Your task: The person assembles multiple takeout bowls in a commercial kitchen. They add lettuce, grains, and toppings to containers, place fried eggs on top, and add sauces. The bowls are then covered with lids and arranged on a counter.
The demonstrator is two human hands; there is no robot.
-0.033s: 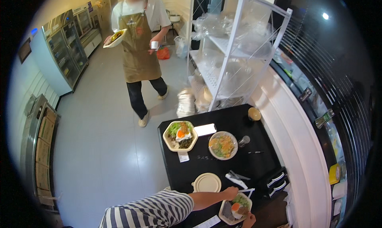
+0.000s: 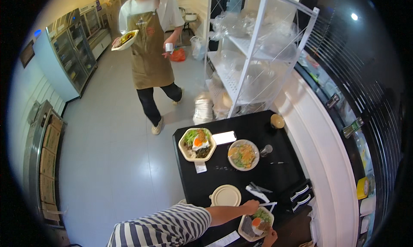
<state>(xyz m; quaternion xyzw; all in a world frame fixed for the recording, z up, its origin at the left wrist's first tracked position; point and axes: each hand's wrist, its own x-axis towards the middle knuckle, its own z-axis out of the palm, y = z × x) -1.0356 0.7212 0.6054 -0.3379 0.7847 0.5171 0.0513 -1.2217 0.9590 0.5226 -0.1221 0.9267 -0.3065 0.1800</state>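
Observation:
Near the front edge of the black table sits a hexagonal takeaway bowl (image 2: 243,232) holding an egg with an orange yolk, chopped greens and a dark grey portion. My left hand (image 2: 250,207), its striped-sleeved arm reaching across from the left, is closed at the bowl's far rim. A thin bent white strip (image 2: 270,203) runs out from its fingers. At the bowl's near right rim, my right hand (image 2: 270,237) has its fingers closed on the edge; most of it is low in the picture. Just left of the bowl lies a round beige lid (image 2: 226,196).
Farther back on the table are another filled hexagonal bowl (image 2: 186,154), a round bowl of food (image 2: 243,155), a phone (image 2: 224,138), a cup (image 2: 277,121) and white-handled tools (image 2: 300,192). A wire shelf (image 2: 241,87) stands behind. A person in a brown apron (image 2: 146,53) carries a food tray.
The whole view has shifted slightly. Both my hands keep their places at the bowl, and the person in the apron looks nearly unchanged.

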